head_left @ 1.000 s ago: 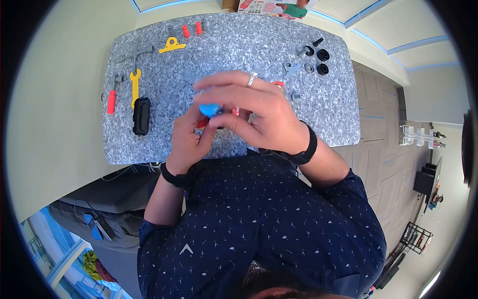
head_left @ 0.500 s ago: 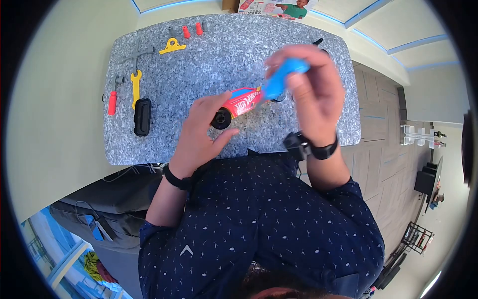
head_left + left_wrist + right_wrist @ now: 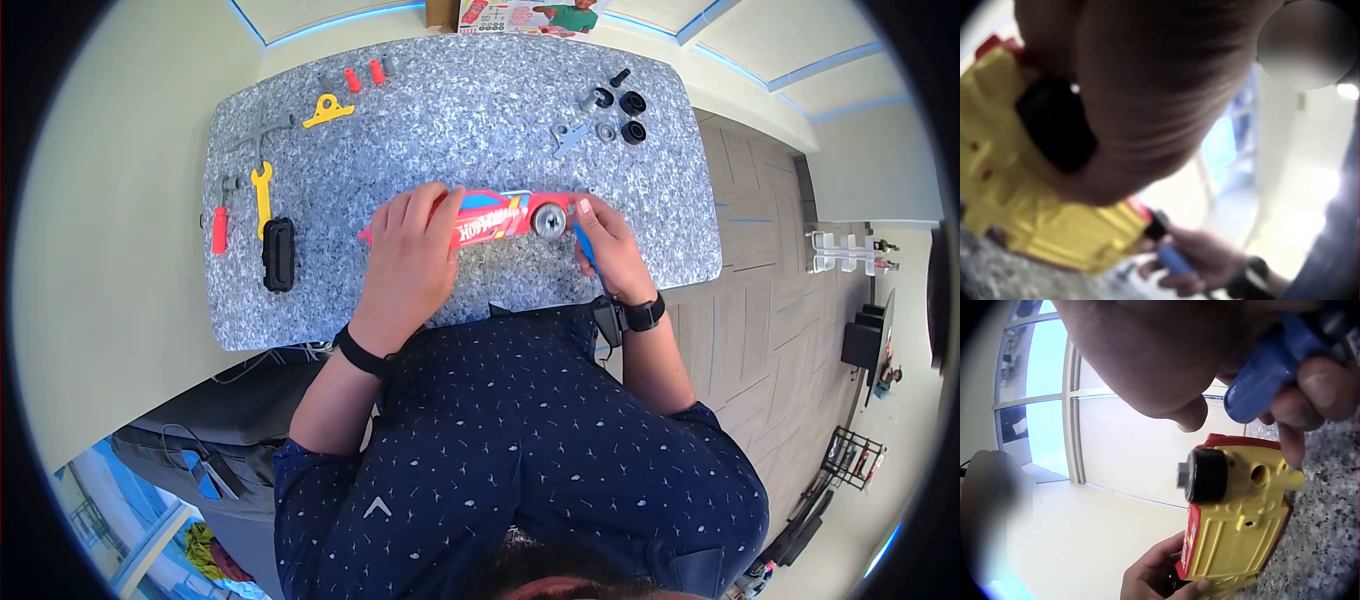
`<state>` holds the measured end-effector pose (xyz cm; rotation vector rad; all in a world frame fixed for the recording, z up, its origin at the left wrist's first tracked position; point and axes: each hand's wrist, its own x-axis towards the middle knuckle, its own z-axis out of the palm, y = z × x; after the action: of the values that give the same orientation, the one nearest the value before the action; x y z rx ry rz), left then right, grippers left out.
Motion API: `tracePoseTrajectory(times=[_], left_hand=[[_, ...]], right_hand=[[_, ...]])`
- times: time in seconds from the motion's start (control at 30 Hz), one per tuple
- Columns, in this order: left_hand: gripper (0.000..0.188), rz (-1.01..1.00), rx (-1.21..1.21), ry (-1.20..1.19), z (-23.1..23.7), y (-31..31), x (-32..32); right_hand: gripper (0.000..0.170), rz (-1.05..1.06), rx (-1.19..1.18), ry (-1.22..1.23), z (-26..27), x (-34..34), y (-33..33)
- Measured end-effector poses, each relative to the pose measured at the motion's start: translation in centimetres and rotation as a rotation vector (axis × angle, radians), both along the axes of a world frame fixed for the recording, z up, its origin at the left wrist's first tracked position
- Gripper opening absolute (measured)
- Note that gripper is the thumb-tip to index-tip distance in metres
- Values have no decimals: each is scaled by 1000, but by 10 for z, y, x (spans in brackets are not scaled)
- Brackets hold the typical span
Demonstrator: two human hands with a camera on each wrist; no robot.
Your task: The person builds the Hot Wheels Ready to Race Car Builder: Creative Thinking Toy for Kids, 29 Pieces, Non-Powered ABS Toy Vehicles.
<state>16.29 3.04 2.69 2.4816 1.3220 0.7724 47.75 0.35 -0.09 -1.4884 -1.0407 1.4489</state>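
A red toy car (image 3: 490, 218) with a yellow underside (image 3: 1235, 531) is held over the table between both hands. My left hand (image 3: 408, 250) grips its left end, fingers over the top; a black wheel (image 3: 1057, 125) shows beside that hand in the left wrist view. At the car's right end, my right hand (image 3: 612, 250) has its fingers curled around a blue-handled screwdriver (image 3: 1266, 378), with a fingertip at the yellow edge. The wheel near that end (image 3: 1207, 475) has a grey nut-like piece protruding from its hub. The screwdriver's tip is hidden.
Loose black wheels (image 3: 633, 103) and a grey bracket (image 3: 568, 139) lie at the back right. Along the left are a yellow wrench (image 3: 262, 200), a black tray-like part (image 3: 279, 255), a red-handled tool (image 3: 219, 230) and a yellow bracket (image 3: 328, 110). A printed box (image 3: 530, 17) stands behind the table.
The hands were together around the blue handle, then the right hand drew it away to the right. Now the right hand is lower, at the car's right end, and the left hand covers its left end.
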Motion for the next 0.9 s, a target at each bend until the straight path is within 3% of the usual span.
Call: tracePoseTrajectory(times=[0.03, 0.13, 0.27, 0.5, 0.73, 0.87, 0.9], left_hand=[[67, -25, 22, 0, 1, 1, 0], [65, -104, 76, 31, -7, 6, -4], [58, -166, 101, 17, -25, 14, -7], [48, -180, 116, 53, -40, 38, -7], [46, -233, 117, 36, -33, 64, 3], [44, -142, 123, 52, -26, 70, -6], [43, -116, 121, 67, -23, 68, -10]], right_hand=[[59, 21, -44, -39, 0, -1, -2], [58, 139, -137, -26, -12, 5, 5], [57, 147, -139, -71, -11, -6, 9], [42, 274, -163, -131, -9, -12, 11], [36, 364, 43, -251, -25, -31, -2], [47, 679, 389, -339, -17, -42, -11], [48, 781, 247, -332, -7, -42, -12]])
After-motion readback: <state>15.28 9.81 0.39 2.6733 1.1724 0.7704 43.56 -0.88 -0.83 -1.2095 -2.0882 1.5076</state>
